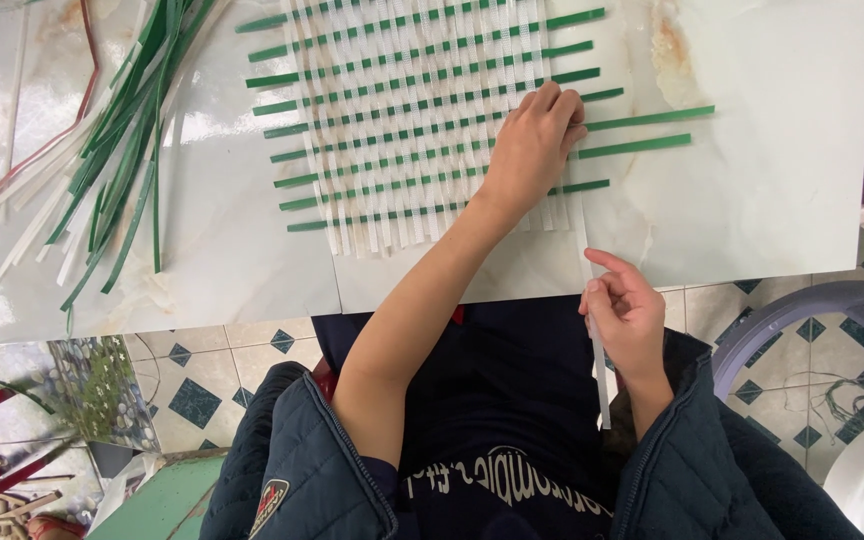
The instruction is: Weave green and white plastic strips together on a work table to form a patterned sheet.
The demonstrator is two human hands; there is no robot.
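Weaving green and white strips on a marble-look tabletop (772, 150)

Loose bundle of green and white plastic strips (112, 140) far left; flat woven mat of green and white strips (402, 120) mid-table, pressed at its right edge under left hand (532, 145), fingers curled; right hand (627, 315) just below, pinching long white plastic strip (592, 300).

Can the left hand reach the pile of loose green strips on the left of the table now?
Probably yes: the left hand lies on the woven mat, and only bare table separates it from the loose green strips.
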